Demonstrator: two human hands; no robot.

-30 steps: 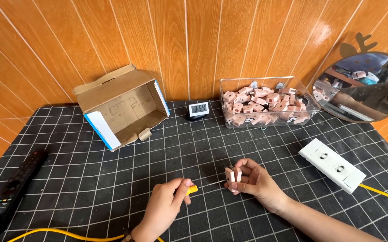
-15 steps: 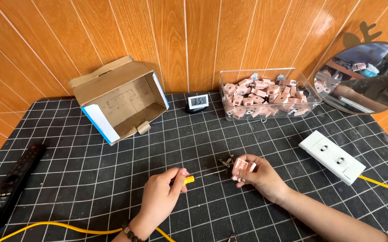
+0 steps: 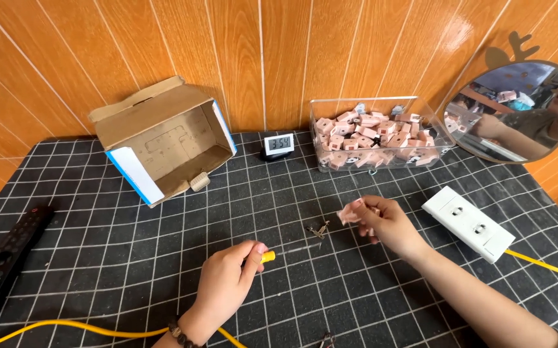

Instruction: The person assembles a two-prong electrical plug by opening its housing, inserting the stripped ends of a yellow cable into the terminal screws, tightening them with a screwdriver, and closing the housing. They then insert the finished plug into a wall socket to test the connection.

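Left hand (image 3: pixel 227 283) pinches yellow cable (image 3: pixel 266 256) end; right hand (image 3: pixel 382 222) pinches pink connector (image 3: pixel 349 214). Risk: bare strands (image 3: pixel 318 231) splay, missing the connector.

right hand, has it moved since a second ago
Yes. The right hand with its pink piece has shifted away from the left hand, closer to the white power strip.

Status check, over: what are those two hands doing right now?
Left hand pinching yellow cable end. Right hand gripping small pink block. Small metal clip lies on the mat between them.
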